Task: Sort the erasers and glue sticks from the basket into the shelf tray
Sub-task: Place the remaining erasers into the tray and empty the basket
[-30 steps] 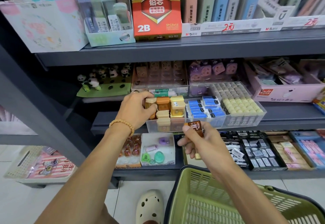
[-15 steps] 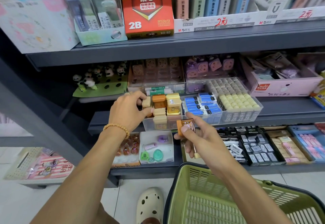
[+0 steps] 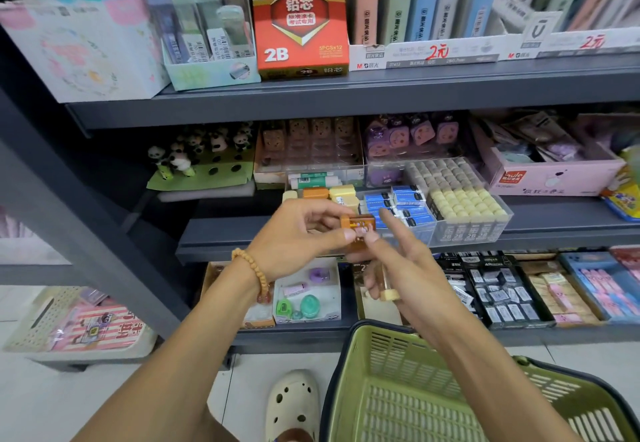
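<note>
Eraser (image 3: 357,227), brown, pinched between our left hand (image 3: 294,237) fingers and right hand (image 3: 403,268) fingertips, just in front of the clear shelf tray (image 3: 464,230); right fingers also curl round a cream eraser (image 3: 388,294) lower down.

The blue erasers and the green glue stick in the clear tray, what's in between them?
Orange and cream block erasers sit between the blue erasers and the glue stick, seen in the head view.
</note>
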Motion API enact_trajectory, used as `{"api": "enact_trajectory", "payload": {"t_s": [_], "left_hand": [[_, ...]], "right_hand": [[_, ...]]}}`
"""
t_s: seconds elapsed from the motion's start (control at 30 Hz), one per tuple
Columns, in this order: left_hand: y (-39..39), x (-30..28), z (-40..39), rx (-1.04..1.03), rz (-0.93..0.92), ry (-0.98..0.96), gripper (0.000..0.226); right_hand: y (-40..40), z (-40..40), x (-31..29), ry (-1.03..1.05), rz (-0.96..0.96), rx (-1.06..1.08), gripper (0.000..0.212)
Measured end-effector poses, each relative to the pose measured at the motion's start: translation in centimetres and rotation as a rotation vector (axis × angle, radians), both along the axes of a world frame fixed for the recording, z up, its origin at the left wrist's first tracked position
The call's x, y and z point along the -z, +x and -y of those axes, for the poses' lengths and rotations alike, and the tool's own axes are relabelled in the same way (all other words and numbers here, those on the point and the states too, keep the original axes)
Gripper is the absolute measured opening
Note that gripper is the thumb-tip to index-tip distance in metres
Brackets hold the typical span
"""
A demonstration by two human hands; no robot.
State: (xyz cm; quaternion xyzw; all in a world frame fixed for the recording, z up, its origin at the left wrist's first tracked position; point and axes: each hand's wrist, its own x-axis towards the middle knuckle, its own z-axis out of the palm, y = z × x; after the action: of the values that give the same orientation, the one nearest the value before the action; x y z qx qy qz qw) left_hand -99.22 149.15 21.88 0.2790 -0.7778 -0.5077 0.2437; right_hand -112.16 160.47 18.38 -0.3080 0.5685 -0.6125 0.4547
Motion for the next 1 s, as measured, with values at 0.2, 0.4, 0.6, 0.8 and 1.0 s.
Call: {"api": "enact_trajectory", "payload": {"t_s": [0.2,0.4,0.6,0.8,1.0], "left_hand": [[0.9,-0.4,1.9,-0.243,0.031,-0.127,0.032],[0.0,-1.2,3.3,-0.305,0.260,-0.439,0.023],[-0.7,-1.1,5.0,-0.182,0.499,-0.606,0.029],[-1.1,-0.4,4.9,-0.169,0.561,-0.665,0.033],[-0.9,0.3,4.9,-0.180,0.553,-0.698,0.036]], "right_hand": [[-1.6,-0.9,0.6,0.031,0.381,0.078,0.039],[-1.9,-2.0,0.9,0.062,0.269,0.013,0.050],[-2.3,-2.6,1.2,0.059,0.272,0.064,0.035],[-2.0,-2.5,0.9,0.078,0.137,0.140,0.025],[-1.5,-2.2,0.7,0.006,0.140,0.144,0.025]]}}
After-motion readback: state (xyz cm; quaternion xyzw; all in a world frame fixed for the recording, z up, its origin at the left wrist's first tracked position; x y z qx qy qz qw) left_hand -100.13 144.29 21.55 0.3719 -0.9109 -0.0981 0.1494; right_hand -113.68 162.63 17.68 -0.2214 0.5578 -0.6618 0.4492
